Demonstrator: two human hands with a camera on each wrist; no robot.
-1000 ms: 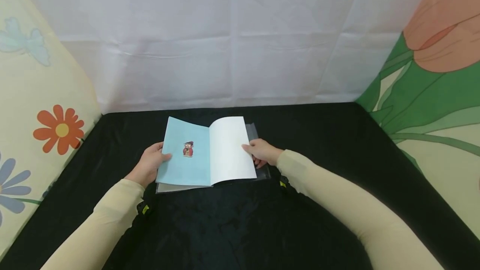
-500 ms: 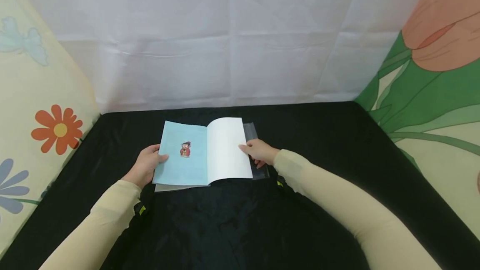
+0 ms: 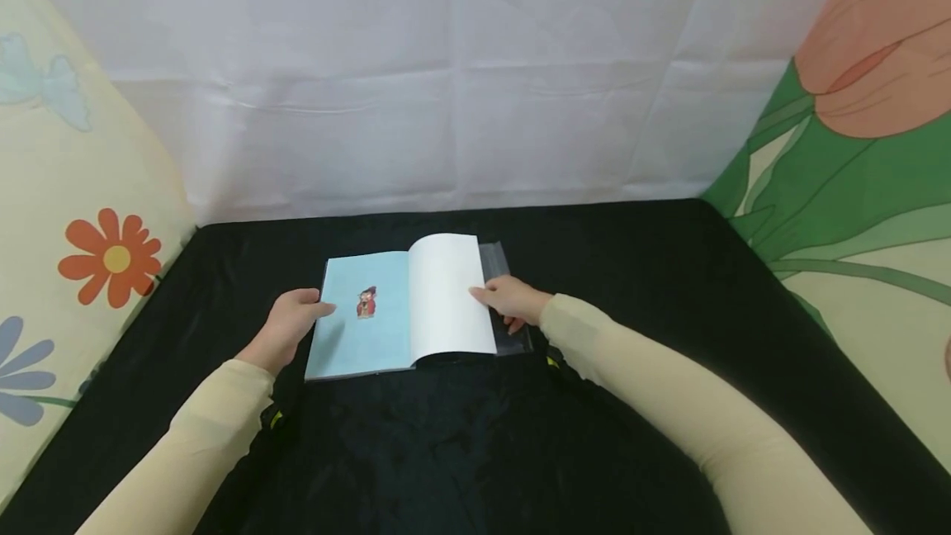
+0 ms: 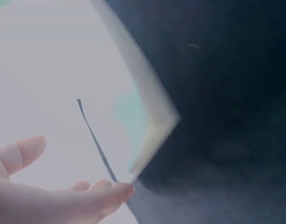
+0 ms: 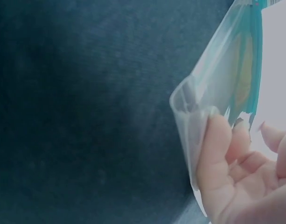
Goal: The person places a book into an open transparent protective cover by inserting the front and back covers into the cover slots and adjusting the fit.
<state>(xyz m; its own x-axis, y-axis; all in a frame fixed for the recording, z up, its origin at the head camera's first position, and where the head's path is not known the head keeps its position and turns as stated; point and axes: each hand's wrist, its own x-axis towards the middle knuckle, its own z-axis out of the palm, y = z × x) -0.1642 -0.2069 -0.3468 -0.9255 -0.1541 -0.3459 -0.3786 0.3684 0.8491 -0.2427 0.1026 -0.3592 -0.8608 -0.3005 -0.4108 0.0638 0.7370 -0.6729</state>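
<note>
A book (image 3: 371,345) lies spread open on the black cloth. Its left page is light blue with a small cartoon figure (image 3: 366,302) in red; the white right page (image 3: 449,295) curves up from the spine. A clear plastic cover (image 3: 513,341) sticks out beyond that page. At the left edge is my left hand (image 3: 286,324), thumb raised over the blue page and apart from the fingers, whose tips are near the book's edge in the left wrist view. My right hand (image 3: 516,300) holds the right side, thumb at the white page's edge, curled fingers by the clear cover (image 5: 194,102).
Black cloth (image 3: 631,262) covers the table around the book. A white fabric backdrop (image 3: 446,89) hangs behind it. Printed panels stand at both sides, with a red flower (image 3: 116,258) on the left and a large tulip (image 3: 877,56) on the right.
The blue page has come down from its raised, tilted position and now lies flat on the left. My left thumb has come off it. The right hand has barely moved.
</note>
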